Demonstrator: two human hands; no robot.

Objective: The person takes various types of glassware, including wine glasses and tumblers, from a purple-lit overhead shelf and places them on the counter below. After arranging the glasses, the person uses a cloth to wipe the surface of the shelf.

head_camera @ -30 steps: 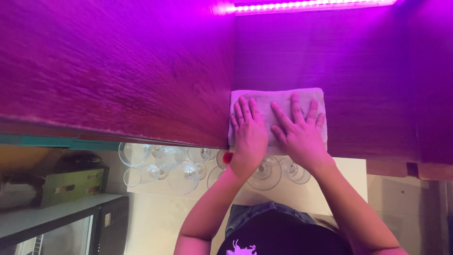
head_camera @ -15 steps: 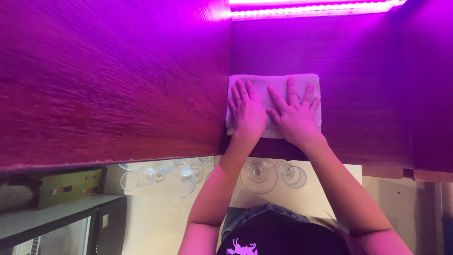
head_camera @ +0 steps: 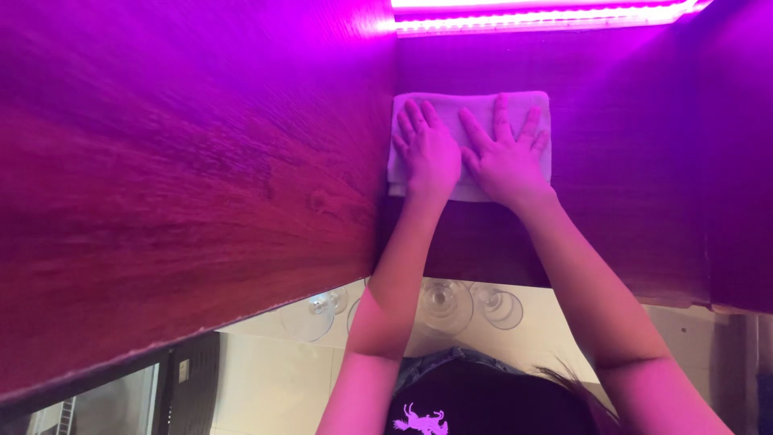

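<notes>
A folded white cloth (head_camera: 455, 103) lies flat on a dark wooden surface (head_camera: 636, 169) under purple light. My left hand (head_camera: 427, 155) presses on the cloth's left half, palm down, fingers spread. My right hand (head_camera: 506, 159) lies beside it on the right half, also flat with fingers apart. The two hands almost touch at the thumbs. Neither hand grips the cloth; both rest on top of it. Both forearms reach in from the bottom of the view.
A wide wooden panel (head_camera: 185, 161) fills the left side, meeting the surface at a corner by the cloth. A bright light strip (head_camera: 539, 16) runs along the top. Clear stemmed glasses (head_camera: 443, 306) stand on a pale counter (head_camera: 555, 338) below. A dark garment (head_camera: 483, 403) shows at the bottom.
Both hands have slid the cloth farther away toward the light strip, staying flat on it. The glasses and counter have dropped lower in the view.
</notes>
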